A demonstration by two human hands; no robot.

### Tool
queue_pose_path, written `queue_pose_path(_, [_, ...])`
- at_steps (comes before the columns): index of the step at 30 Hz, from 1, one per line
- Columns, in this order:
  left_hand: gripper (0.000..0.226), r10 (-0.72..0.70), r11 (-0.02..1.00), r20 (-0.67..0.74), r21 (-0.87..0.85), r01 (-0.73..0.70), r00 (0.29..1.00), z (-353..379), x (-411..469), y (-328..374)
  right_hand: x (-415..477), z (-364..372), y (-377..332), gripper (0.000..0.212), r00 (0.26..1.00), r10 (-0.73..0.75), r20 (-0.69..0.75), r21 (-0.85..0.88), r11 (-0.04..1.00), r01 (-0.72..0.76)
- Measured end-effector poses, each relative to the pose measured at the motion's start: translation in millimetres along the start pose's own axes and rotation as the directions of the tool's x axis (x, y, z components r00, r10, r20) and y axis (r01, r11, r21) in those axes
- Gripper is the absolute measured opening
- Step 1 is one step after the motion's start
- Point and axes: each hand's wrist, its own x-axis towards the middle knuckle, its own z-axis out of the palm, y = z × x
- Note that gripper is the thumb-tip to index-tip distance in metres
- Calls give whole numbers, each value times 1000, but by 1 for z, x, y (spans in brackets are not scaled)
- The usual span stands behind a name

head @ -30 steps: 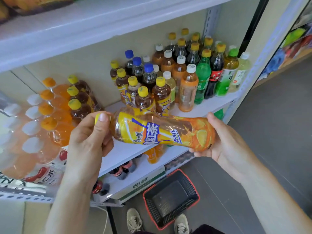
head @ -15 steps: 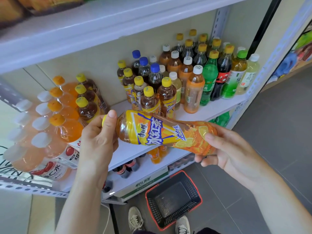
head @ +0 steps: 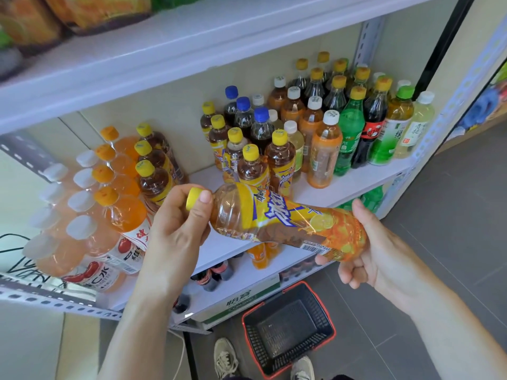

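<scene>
Rolled since a moment ago to show its barcode (head: 312, 248), the iced tea bottle (head: 288, 223) lies sideways, left hand (head: 175, 223) curled round its yellow cap (head: 193, 198), right hand (head: 375, 248) gripping its base.

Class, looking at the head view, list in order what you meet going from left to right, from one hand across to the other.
left hand → tea bottle → right hand
</scene>
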Motion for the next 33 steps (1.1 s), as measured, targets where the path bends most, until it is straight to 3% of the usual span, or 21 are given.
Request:
queue_pose_path(3, [30, 27, 999, -54, 31, -25, 998, 1, 1, 3, 4, 1, 4, 70, 999, 40, 17, 22, 999, -40])
queue_pose_path(6, [31, 32, 996, -135, 87, -20, 990, 1, 5, 3, 8, -1, 5, 66, 1000, -16, -9, 48, 999, 16])
queue_pose_path(9, [32, 6, 995, -221, 99, 16, 975, 1, 11, 4, 6, 1, 4, 46, 985, -119, 125, 7, 993, 119])
queue_pose_path(11, [27, -31, 998, -247, 54, 45, 968, 1, 15, 6, 6, 0, 6, 49, 971, -151, 184, 15, 988, 151])
queue_pose_path(14, [22, -56, 998, -195, -12, 55, 979, -4, 18, 10, 9, 0, 9, 54, 974, -154, 167, 47, 988, 148])
queue_pose_path(17, [18, -13, 1000, -111, 10, 15, 994, -10, 22, 17, 9, 5, 5, 40, 984, -106, 143, 46, 994, 100])
queue_pose_path(21, [17, 25, 999, -52, 38, -23, 998, -15, 26, 25, 17, 10, 6, 65, 984, 48, 173, -42, 998, -41])
queue_pose_path(25, [26, 21, 999, -75, 42, -18, 997, -16, 29, 26, 22, 15, 8, 68, 956, 175, 238, -92, 983, -157])
queue_pose_path(29, [37, 76, 993, -95, 95, -67, 993, -20, 31, 26, 28, 20, 15, 69, 949, 206, 237, -130, 975, -180])
queue_pose_path(33, [32, 179, 960, -52, 228, -163, 983, -26, 28, 28, 38, 31, 25, 36, 988, 96, 123, -146, 986, -78])
